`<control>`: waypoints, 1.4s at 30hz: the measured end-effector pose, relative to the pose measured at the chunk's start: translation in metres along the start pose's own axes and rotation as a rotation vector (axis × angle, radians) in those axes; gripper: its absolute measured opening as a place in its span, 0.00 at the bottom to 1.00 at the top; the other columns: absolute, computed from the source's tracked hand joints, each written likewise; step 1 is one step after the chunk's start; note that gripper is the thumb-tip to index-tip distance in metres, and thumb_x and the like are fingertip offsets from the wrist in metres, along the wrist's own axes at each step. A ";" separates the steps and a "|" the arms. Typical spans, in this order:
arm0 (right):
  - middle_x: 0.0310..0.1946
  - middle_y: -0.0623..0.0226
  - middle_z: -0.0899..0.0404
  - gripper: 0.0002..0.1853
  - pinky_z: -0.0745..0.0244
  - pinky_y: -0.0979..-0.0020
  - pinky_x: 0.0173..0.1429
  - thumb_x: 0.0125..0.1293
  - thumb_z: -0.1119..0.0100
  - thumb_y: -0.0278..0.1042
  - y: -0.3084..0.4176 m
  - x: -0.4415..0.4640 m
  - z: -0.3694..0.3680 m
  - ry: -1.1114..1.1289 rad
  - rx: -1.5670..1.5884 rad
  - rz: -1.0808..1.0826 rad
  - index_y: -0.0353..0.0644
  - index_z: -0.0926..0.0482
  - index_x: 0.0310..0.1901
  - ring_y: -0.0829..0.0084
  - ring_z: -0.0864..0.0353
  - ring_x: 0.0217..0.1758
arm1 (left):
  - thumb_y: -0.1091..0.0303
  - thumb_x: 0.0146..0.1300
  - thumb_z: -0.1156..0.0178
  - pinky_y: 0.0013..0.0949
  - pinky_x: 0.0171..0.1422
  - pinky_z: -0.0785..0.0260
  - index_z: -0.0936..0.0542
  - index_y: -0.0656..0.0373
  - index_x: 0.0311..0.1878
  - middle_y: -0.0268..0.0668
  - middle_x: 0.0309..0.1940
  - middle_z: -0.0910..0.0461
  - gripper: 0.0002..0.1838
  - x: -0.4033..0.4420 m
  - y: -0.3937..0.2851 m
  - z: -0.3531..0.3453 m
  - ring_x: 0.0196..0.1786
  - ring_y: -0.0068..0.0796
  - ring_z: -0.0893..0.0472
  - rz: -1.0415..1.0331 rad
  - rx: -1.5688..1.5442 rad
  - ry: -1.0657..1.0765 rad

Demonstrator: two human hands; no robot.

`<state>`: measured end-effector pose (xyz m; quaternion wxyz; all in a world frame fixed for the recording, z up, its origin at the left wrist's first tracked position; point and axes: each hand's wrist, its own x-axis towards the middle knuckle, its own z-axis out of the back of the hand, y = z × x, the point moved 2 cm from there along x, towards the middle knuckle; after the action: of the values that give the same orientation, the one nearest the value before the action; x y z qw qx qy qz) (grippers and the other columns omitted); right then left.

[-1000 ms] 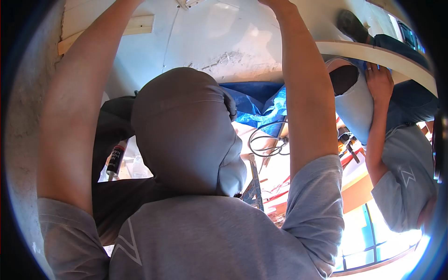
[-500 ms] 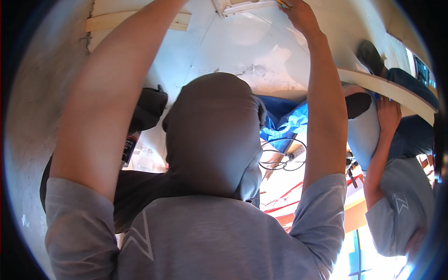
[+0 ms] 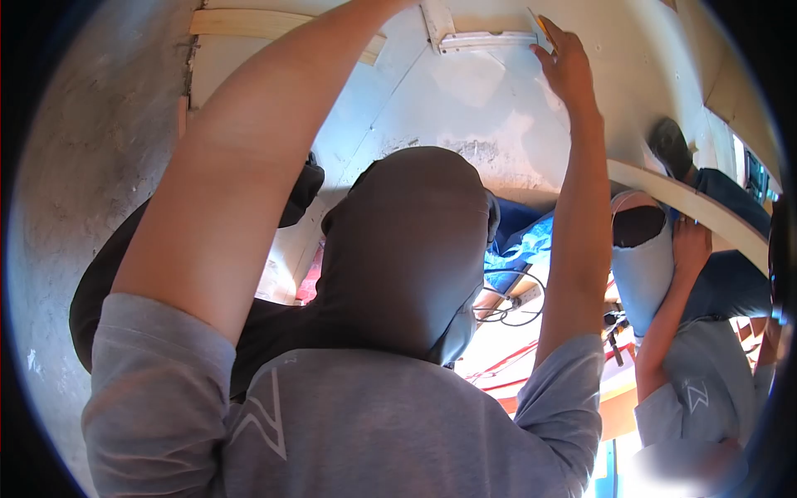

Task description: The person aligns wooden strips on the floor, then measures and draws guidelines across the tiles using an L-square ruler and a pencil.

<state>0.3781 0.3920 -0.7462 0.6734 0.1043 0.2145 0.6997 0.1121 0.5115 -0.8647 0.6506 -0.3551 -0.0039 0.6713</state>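
Note:
My right hand (image 3: pixel 571 73) is raised at the top, beside the right end of a white L-shaped strip (image 3: pixel 490 41) lying on the pale panel (image 3: pixel 465 108). Its fingers hold a slim orange tool (image 3: pixel 545 30) with a thin pale tip pointing up; whether it is a knife or a pencil I cannot make out. The thumb is apart from the index finger and close to the strip's end. My left forearm (image 3: pixel 274 116) reaches up to the top edge, and the left hand lies beyond the frame near the strip's corner.
My knees (image 3: pixel 407 241) fill the middle. A wooden batten (image 3: pixel 257 23) lies at upper left by a grey wall (image 3: pixel 75 149). Black cable (image 3: pixel 515 303) and blue sheeting (image 3: pixel 527 245) lie beyond. At right, a co-worker's hand (image 3: pixel 691 246) is near a curved wooden strip (image 3: pixel 714 199).
The view has shifted, so the panel and strip sit lower and further right. More of my right hand shows, and its tool now points up. My left hand remains out of frame.

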 end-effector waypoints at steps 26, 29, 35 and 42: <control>0.39 0.48 0.22 0.12 0.20 0.49 0.39 0.66 0.51 0.28 0.173 -0.002 -0.078 0.286 -0.169 -0.211 0.38 0.30 0.50 0.44 0.17 0.36 | 0.72 0.62 0.45 0.46 0.60 0.26 0.31 0.71 0.56 0.60 0.53 0.23 0.20 -0.028 -0.031 0.041 0.58 0.54 0.22 0.215 -0.203 0.134; 0.38 0.47 0.23 0.11 0.20 0.50 0.38 0.66 0.52 0.27 0.177 0.006 -0.080 0.257 -0.184 -0.219 0.37 0.30 0.50 0.44 0.17 0.36 | 0.72 0.63 0.46 0.46 0.60 0.26 0.32 0.71 0.57 0.60 0.54 0.23 0.20 -0.029 -0.031 0.044 0.58 0.54 0.22 0.205 -0.212 0.128; 0.37 0.46 0.23 0.11 0.20 0.50 0.37 0.67 0.53 0.26 0.185 0.002 -0.076 0.319 -0.198 -0.186 0.37 0.30 0.49 0.46 0.16 0.36 | 0.72 0.64 0.47 0.46 0.60 0.26 0.32 0.70 0.58 0.59 0.54 0.23 0.21 -0.029 -0.031 0.049 0.59 0.53 0.22 0.225 -0.188 0.152; 0.33 0.52 0.22 0.10 0.17 0.57 0.31 0.68 0.51 0.29 0.182 -0.002 -0.085 0.260 -0.306 -0.122 0.34 0.29 0.47 0.54 0.15 0.28 | 0.71 0.63 0.47 0.45 0.59 0.26 0.32 0.69 0.58 0.58 0.53 0.22 0.20 -0.035 -0.034 0.060 0.57 0.51 0.21 0.208 -0.146 0.148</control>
<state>0.1776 0.3765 -0.7408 0.6893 -0.1038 0.1967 0.6895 0.1092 0.5131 -0.7872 0.5485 -0.4487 0.0322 0.7049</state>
